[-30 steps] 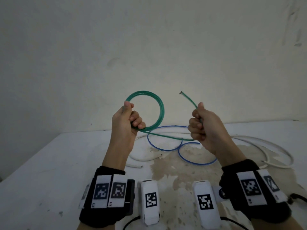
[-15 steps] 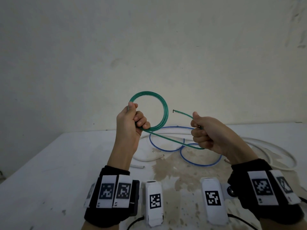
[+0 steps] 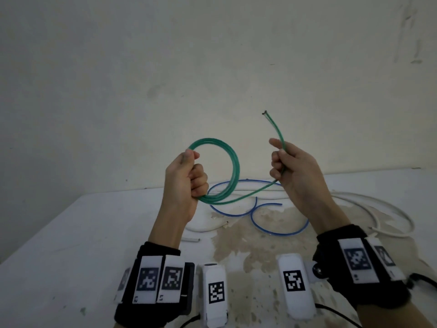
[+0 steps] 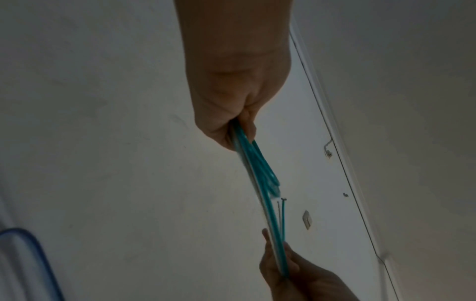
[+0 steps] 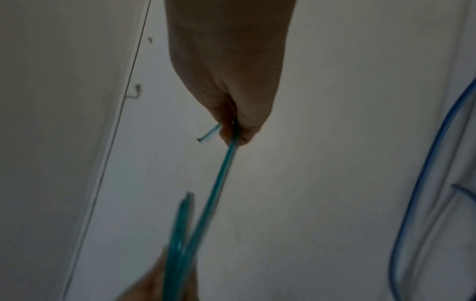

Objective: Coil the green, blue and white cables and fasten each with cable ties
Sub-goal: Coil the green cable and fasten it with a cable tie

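Note:
My left hand (image 3: 186, 176) grips a round coil of the green cable (image 3: 233, 162) above the table, fingers curled round its loops. From the coil's bottom a single green strand runs right to my right hand (image 3: 287, 165), which holds it in a fist near the cable's tail. The tail's bare tip (image 3: 264, 112) sticks up above that fist. In the left wrist view the green cable (image 4: 260, 173) leaves my left fist (image 4: 231, 114). The right wrist view shows the green strand (image 5: 219, 179) below my right fist (image 5: 237, 114). A blue cable (image 3: 279, 229) and a white cable (image 3: 378, 209) lie loose on the table.
The white table (image 3: 71, 233) has a brown stained patch (image 3: 248, 235) in the middle. A short white cable piece (image 3: 191, 239) lies left of the stain. A plain wall stands right behind the table. No cable ties are visible.
My right hand has lifted and turned, so the green tail now points up instead of left. The coil in my left hand has barely moved.

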